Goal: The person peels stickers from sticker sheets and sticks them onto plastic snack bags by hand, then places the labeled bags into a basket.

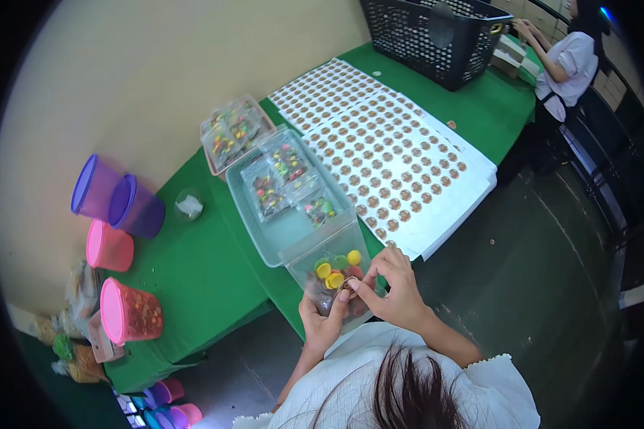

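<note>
Evidently, the left hand (322,323) clasps a clear pouch (342,245) of coloured pieces (333,279) beside the blue tray (270,248); the right hand (396,287), fingers (381,267) nearly closed, pinches a round label (348,285) against it.

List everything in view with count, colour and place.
Wall: one, beige, upper left
Table: at least one, green-covered, centre
Basket: one, black, far end
Carton: one, beige, beside basket
Label sheets: several, white with brown rounds, centre
Large tray: one, light blue, beside sheets
Small tray: one, pinkish, behind large tray
Filled bags: several, clear, in both trays
Cup: one, clear, left of trays
Purple tubs: two, purple, left
Pink tubs: two, pink, left
Low tubs: several, mixed colours, bottom left
Chairs: several, dark, right
Co-worker: one, white top, upper right
Held bag: one, clear, lower centre
Label: one, brown, on held bag
Left grip: one, bare, on held bag
Right grip: one, bare, at label
</note>
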